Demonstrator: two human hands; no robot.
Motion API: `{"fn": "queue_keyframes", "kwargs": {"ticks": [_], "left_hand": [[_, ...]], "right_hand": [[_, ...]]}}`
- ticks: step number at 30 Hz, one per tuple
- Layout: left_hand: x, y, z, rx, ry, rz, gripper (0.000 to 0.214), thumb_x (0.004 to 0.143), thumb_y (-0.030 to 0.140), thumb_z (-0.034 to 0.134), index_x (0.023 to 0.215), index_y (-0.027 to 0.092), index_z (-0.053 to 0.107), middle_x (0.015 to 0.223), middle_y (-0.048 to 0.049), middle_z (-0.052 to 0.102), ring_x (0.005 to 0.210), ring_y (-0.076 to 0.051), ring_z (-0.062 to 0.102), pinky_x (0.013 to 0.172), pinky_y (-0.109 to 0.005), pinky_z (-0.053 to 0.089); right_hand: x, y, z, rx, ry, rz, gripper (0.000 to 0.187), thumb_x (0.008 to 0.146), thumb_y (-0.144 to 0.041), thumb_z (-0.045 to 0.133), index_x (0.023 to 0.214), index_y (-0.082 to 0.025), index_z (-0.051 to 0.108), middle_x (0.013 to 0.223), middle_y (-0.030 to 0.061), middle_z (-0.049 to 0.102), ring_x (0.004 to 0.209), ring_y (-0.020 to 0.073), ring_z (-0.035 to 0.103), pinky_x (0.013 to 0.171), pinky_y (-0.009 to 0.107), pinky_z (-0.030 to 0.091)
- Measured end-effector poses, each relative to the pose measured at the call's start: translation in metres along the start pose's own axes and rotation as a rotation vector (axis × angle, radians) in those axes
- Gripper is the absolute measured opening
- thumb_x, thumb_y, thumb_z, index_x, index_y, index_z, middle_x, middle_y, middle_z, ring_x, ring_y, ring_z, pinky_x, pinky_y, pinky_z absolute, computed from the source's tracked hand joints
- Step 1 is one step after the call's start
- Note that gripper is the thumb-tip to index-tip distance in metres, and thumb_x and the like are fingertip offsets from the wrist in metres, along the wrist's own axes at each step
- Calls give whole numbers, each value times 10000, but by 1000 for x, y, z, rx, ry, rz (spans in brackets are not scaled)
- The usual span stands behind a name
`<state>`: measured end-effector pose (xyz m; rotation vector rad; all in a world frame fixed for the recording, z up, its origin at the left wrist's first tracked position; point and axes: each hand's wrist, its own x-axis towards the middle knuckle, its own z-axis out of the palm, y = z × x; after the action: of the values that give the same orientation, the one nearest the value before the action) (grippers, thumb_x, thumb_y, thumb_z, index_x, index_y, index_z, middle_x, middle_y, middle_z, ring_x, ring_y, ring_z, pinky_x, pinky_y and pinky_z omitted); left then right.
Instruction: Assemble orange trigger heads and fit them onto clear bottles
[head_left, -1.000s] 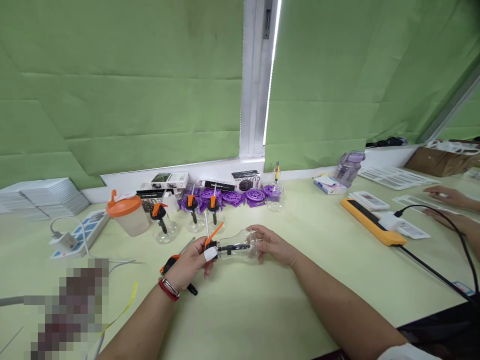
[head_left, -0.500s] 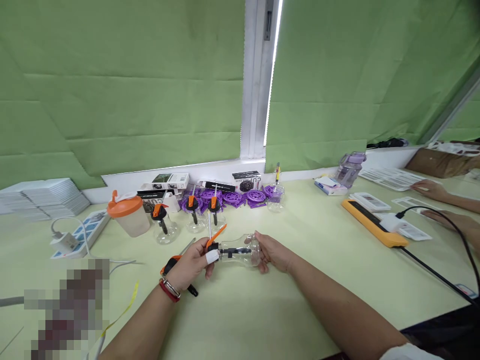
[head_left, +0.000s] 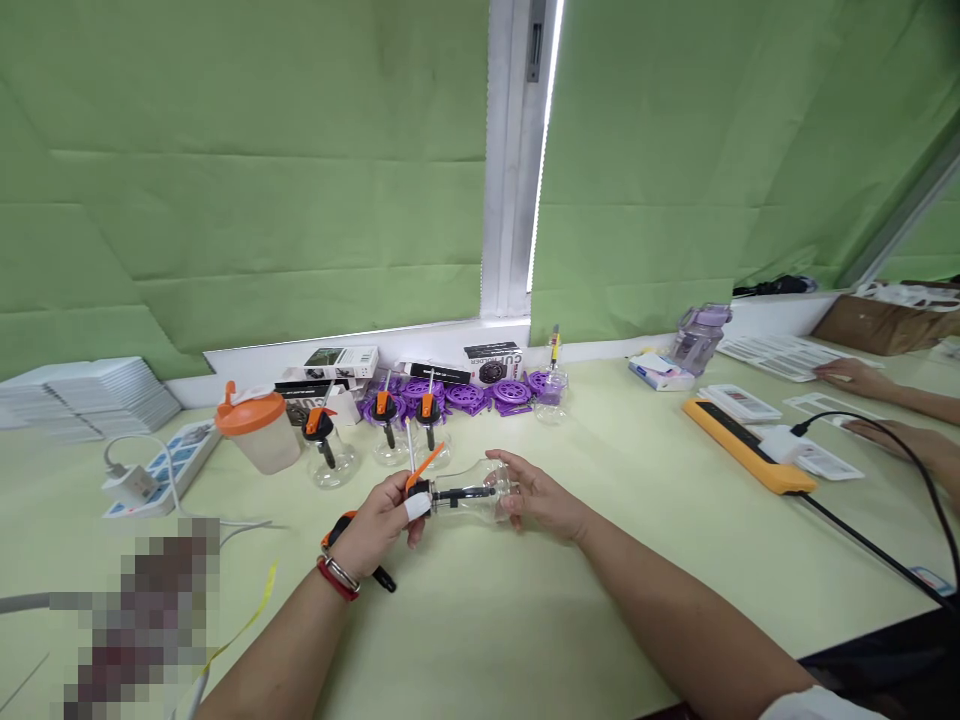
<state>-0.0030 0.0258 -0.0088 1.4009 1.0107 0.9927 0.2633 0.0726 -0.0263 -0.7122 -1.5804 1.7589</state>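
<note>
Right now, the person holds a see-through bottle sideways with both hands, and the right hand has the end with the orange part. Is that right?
Not quite: the head view shows the left hand at the end with the orange part, while the right hand holds the other end. The see-through bottle is indeed held sideways with both hands.

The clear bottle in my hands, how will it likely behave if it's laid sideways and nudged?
The clear bottle would probably roll, being rounded, though the orange lever sticking out at one end may stop it. It looks smooth and see-through, so it could be slippery. Its curved outline shows no dents, so it's likely stiff.
</note>
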Motion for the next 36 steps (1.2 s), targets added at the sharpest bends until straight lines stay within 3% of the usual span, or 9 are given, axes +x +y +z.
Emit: {"fn": "queue_keyframes", "kwargs": {"ticks": [17,22,27,32,36], "left_hand": [[-3,11,5,82,35,-27,224,799,348,606,760,192,450,538,69,492,457,-80,450,519,-232,375],[-2,9,8,173,111,-26,242,798,367,607,749,196,443,518,91,438,440,-72,428,505,-216,337],[-4,10,15,241,143,-1,257,787,377,620,762,206,430,544,92,416,457,-78,435,487,-209,336],[-7,11,29,288,183,19,300,738,394,672,767,209,438,585,83,408,478,-79,408,463,-207,330],[-7,12,34,261,109,79,295,756,414,651,895,201,500,719,27,500,589,-108,459,518,-225,385]], "right_hand": [[-1,-1,3,19,36,87,637,737,-380,705,1307,-335,422,1121,48,524,568,85,607,503,244,467],[-1,0,1,-71,15,47,706,753,-379,688,1372,-327,353,1207,91,511,780,148,628,558,250,494],[-6,-3,11,-420,120,-90,837,728,-305,704,1435,-367,258,1422,106,349,956,192,586,687,305,510],[-2,4,23,-942,274,-222,808,638,-313,750,1365,-358,402,1448,69,313,1025,256,554,863,430,476],[7,19,23,-1045,344,-282,698,664,-251,691,1315,-308,448,1394,82,352,1080,268,538,917,435,459]]}}
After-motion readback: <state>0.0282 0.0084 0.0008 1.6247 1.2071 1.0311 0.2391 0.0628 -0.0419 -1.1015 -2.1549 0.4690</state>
